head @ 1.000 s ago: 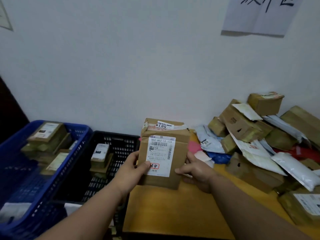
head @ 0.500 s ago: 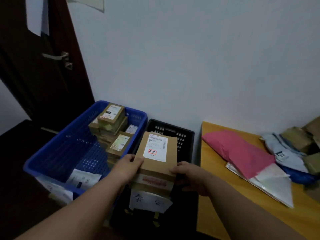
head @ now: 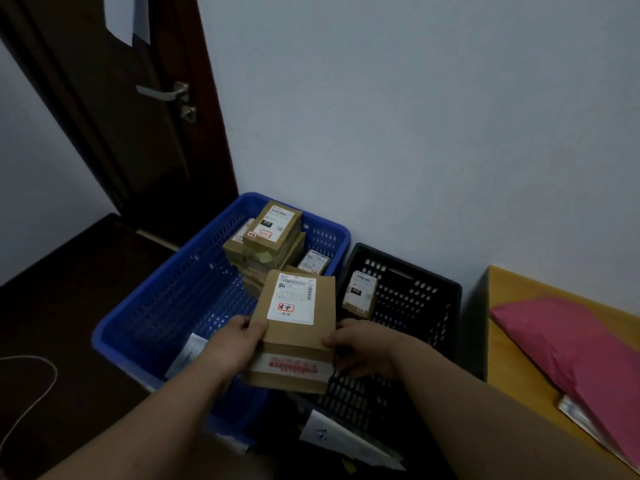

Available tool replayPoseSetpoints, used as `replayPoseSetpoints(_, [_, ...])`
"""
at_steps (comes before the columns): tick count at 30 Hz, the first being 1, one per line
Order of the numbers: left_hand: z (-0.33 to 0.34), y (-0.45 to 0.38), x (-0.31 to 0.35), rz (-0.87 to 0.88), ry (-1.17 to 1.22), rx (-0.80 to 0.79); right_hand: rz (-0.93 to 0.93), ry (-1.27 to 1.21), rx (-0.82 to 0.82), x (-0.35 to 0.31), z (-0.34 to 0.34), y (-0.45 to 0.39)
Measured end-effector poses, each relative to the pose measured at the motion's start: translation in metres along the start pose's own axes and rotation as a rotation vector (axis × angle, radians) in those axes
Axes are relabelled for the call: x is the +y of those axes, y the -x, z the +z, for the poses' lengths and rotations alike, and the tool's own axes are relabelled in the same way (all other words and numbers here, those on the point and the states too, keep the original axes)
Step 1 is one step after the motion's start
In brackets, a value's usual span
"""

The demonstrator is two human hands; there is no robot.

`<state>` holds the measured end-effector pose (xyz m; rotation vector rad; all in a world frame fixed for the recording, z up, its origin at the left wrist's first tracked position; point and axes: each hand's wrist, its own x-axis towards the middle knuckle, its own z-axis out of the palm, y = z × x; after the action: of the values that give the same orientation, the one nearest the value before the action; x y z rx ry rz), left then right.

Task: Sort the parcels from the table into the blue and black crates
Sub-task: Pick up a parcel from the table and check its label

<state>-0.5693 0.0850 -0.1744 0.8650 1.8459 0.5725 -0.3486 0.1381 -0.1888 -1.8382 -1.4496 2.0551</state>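
Both hands were on one flat brown cardboard parcel with a white shipping label, held up in the air right over the spot where the two crates meet. The left hand gripped its left edge, thumb on top near the label's lower corner. The right hand gripped the right edge, thumb curled over the top face too. The parcel's near end, with a red-printed tape strip, pointed back toward the person.

The blue perforated plastic crate sat on the floor on the left, with a stack of small brown labelled boxes piled against its far wall. The black perforated plastic crate sat touching its right side, and had one small brown box with a white label leaning inside near its far left corner.

Off to the right was the left edge of the yellow wooden bench, with a pink plastic mailer bag lying on it. Behind the blue crate stood a dark brown door with a silver lever handle.
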Motion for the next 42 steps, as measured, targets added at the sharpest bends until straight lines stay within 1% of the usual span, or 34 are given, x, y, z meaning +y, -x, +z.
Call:
replayPoseSetpoints(5, [-0.041, -0.033, -0.014, -0.065, 0.065, 0.052, 0.026, 0.078, -0.084, -0.045, 0.023, -0.051])
replayPoseSetpoints(9, [-0.077, -0.070, -0.030, -0.114, 0.045, 0.051, 0.059, 0.109, -0.118, -0.077, 0.053, -0.086])
replayPoseSetpoints(17, [-0.149, -0.185, -0.059, -0.181, -0.060, -0.097, 0.155, 0.101, -0.013, -0.129, 0.114, -0.182])
replayPoseSetpoints(20, [-0.160, -0.224, -0.077, -0.246, -0.093, -0.136, 0.147, 0.209, 0.029, -0.137, 0.133, -0.225])
replayPoseSetpoints(24, [-0.154, -0.261, -0.099, -0.381, -0.007, -0.207, 0.156, 0.341, 0.008, -0.146, 0.146, -0.263])
replayPoseSetpoints(28, [-0.137, -0.288, -0.114, -0.478, 0.092, -0.228, 0.161, 0.394, 0.024, -0.146, 0.142, -0.303])
replayPoseSetpoints(34, [-0.106, -0.324, -0.133, -0.559, 0.268, -0.166, 0.138, 0.428, -0.016, -0.142, 0.132, -0.361])
replayPoseSetpoints(37, [-0.090, -0.340, -0.144, -0.589, 0.296, -0.092, 0.115, 0.435, -0.040, -0.140, 0.127, -0.384])
replayPoseSetpoints(39, [-0.079, -0.348, -0.146, -0.640, 0.348, -0.052, 0.097, 0.450, -0.049, -0.136, 0.126, -0.400])
replayPoseSetpoints(42, [-0.063, -0.362, -0.146, -0.712, 0.466, -0.040, 0.080, 0.508, -0.051, -0.128, 0.125, -0.423])
